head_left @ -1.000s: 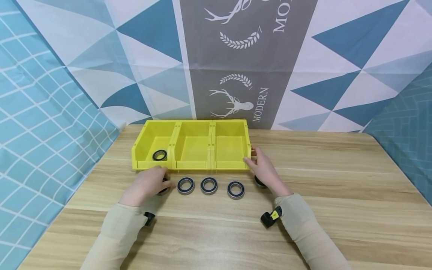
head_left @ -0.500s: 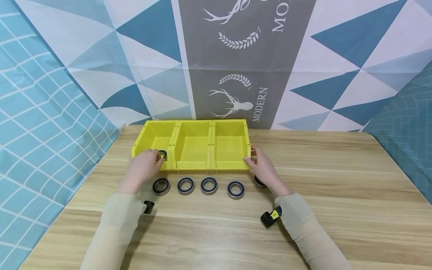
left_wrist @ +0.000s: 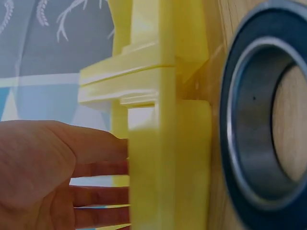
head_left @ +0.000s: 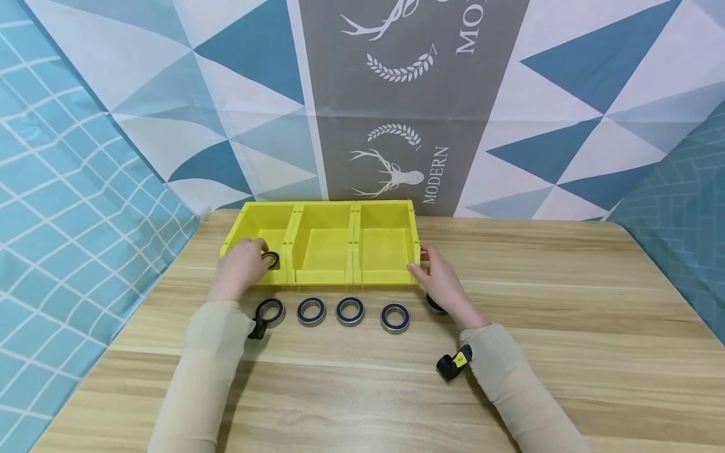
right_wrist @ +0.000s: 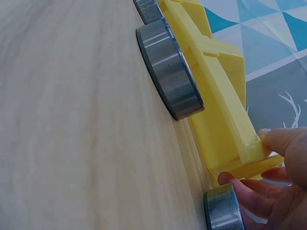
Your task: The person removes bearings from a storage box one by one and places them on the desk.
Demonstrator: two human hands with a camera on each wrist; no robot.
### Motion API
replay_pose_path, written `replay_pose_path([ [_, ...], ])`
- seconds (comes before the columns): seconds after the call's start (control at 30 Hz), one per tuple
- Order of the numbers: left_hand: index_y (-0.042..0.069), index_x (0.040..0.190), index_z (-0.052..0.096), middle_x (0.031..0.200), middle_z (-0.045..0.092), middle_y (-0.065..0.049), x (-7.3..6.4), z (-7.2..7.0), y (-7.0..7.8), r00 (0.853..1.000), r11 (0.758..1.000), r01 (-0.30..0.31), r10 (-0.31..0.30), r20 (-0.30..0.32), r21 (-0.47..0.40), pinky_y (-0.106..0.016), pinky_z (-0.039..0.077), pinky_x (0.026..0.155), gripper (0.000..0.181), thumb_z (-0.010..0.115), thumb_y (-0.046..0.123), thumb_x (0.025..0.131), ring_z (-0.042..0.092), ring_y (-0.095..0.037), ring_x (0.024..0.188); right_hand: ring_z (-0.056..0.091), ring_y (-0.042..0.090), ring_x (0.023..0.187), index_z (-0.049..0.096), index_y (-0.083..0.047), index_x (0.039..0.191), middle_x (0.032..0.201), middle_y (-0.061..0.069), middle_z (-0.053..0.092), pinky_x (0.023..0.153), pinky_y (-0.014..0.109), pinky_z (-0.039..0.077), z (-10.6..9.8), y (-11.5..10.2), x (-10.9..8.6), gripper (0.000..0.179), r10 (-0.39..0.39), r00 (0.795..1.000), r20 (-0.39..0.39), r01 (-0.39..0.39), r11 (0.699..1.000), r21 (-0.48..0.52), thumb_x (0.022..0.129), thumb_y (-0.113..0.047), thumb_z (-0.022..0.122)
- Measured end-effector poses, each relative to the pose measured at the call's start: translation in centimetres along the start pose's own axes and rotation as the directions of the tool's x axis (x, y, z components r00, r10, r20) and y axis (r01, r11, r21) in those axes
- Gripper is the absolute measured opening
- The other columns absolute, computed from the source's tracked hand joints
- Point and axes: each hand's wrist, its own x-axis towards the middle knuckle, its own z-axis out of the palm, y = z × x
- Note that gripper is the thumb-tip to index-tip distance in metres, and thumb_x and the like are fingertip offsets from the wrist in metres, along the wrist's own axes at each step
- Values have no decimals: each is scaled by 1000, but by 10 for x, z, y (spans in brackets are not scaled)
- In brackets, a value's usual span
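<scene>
My left hand [head_left: 239, 267] reaches into the left compartment of the yellow bin set [head_left: 324, 277]. Its thumb and fingers pinch the edge of a dark-sealed ball bearing [head_left: 274, 260] there. In the left wrist view, the bin's front wall hides those fingertips. My right hand [head_left: 444, 283] holds the right side wall of the right compartment, thumb over the front corner and fingers outside, as the right wrist view also shows. Beneath that hand sits a partly hidden bearing [right_wrist: 224, 211]. The middle and right compartments contain nothing.
Several bearings lie in a row before the bins on the wooden table [head_left: 362, 390], among them a left one [head_left: 275, 318], partly covered by the left wrist camera, and another bearing [head_left: 394, 327] further right. A patterned backdrop [head_left: 396, 113] rises behind the bins.
My left hand has moved from the leftmost bearing on the table up into the left compartment and taken hold of the bearing there. My right hand has stayed on the bin.
</scene>
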Motion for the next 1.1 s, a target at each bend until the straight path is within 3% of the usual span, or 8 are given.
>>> replay_pose_path([
  [0.1, -4, 117, 54, 108, 52, -27, 6, 2, 0, 999, 1000, -4, 4, 37, 5, -51, 45, 77, 37, 53, 20, 89, 53, -38, 93, 57, 29, 97, 26, -2, 140, 126, 19, 49, 77, 37, 50, 0, -1, 0, 59, 0, 1000, -1, 0, 1000, 7, 93, -27, 51],
  [0.33, -3, 123, 51, 120, 51, -28, 17, 9, 1, 992, 1000, -15, 16, 126, -6, -54, 41, 88, 41, 53, 19, 89, 46, -44, 110, 56, 30, 98, 25, -2, 140, 127, 20, 48, 78, 38, 50, 1, 0, 0, 59, 6, 1000, -1, -6, 1000, 7, 93, -26, 51],
  [0.47, -3, 125, 50, 121, 52, -28, 21, 12, 0, 987, 1000, -8, 10, 159, -18, -51, 43, 84, 40, 51, 15, 89, 50, -42, 104, 56, 30, 97, 25, -1, 140, 126, 20, 49, 77, 38, 50, 1, -1, 0, 59, 0, 1000, -3, 0, 1000, 0, 93, -25, 51],
  [0.57, -2, 121, 53, 114, 56, -26, 25, 12, 0, 986, 1000, -11, 15, 169, -24, -43, 43, 73, 36, 49, 11, 88, 53, -34, 87, 56, 30, 97, 25, -1, 140, 126, 20, 49, 78, 38, 50, 1, -1, 1, 59, 5, 1000, -4, -5, 1000, 1, 93, -26, 51],
  [0.67, -2, 107, 58, 96, 59, -21, 27, 12, 2, 985, 999, -11, 16, 171, -30, -36, 39, 64, 26, 47, 7, 86, 49, -27, 74, 56, 30, 98, 25, -2, 140, 126, 20, 49, 78, 38, 49, 1, -1, 0, 59, 10, 1000, -1, -10, 1000, 5, 93, -26, 51],
  [0.83, 2, 81, 55, 71, 50, -11, 29, 12, 4, 986, 999, 4, 5, 169, -49, -31, 35, 58, 9, 46, 3, 84, 45, -23, 64, 56, 30, 98, 25, -2, 140, 127, 19, 49, 79, 39, 49, 1, 0, 1, 59, 8, 1000, 2, -8, 1000, 12, 93, -26, 51],
  [1.1, 2, 76, 53, 67, 48, -11, 31, 15, 5, 991, 999, -4, 10, 136, -39, -31, 35, 57, 11, 46, 1, 85, 45, -24, 63, 56, 29, 97, 25, -2, 140, 126, 19, 49, 78, 38, 49, 1, 0, 1, 59, -5, 1000, -2, 5, 1000, 6, 93, -26, 51],
])
